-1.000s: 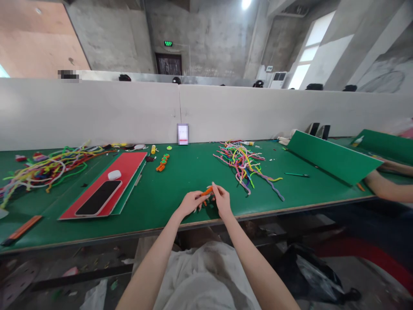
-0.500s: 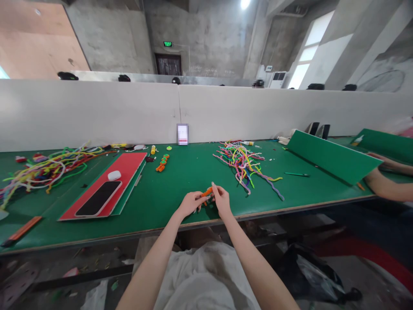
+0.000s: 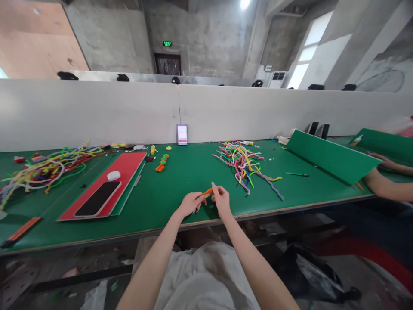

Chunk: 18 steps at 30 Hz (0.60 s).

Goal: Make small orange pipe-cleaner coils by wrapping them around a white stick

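Observation:
An orange pipe cleaner (image 3: 207, 191) spans the gap between my two hands, just above the table's front part. My left hand (image 3: 189, 203) pinches its left end, and a short bent bit hangs by those fingertips. The other end is pinched between thumb and fingers of my right hand (image 3: 221, 201). Fingers hide parts of the pipe cleaner. Farther back lies a twisted orange and green pipe-cleaner piece (image 3: 162, 163). To the right of it, a loose heap of colourful pipe cleaners (image 3: 240, 161) spreads over the table.
On the left, a phone (image 3: 98, 198) and a white case (image 3: 113, 175) lie on a red board (image 3: 129, 165). Another pipe-cleaner pile (image 3: 58, 168) is beyond. A green board (image 3: 332, 157) leans at right, near another person's arm (image 3: 387, 185). A screen (image 3: 182, 134) stands by the partition.
The orange pipe cleaner between my hands now shows as a straighter, more stretched line. My hands have barely shifted; my left fingers are slightly more closed together.

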{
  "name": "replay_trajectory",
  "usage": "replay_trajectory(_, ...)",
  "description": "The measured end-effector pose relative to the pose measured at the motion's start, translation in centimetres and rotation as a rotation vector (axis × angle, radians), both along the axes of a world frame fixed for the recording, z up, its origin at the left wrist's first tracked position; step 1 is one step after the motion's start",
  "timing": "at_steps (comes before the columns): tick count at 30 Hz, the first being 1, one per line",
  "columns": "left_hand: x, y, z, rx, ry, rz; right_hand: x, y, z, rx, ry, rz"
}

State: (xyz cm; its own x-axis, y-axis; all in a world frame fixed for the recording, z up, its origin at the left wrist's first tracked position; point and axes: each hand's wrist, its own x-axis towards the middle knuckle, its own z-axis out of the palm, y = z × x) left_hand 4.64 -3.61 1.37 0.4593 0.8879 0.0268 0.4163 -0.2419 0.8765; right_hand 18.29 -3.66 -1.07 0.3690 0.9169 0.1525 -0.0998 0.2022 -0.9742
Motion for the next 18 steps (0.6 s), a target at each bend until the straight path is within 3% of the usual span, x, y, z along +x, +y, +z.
replay_trajectory(9,-0.26,0.33,-0.43,-0.017,-0.034,0.008,0.16,-0.51,0.65,0.011,0.016,0.14)
replay_trajectory(18,-0.21,-0.18,0.23,-0.01,-0.043,-0.003,0.14,-0.13,-0.03,0.007,-0.009,-0.001)
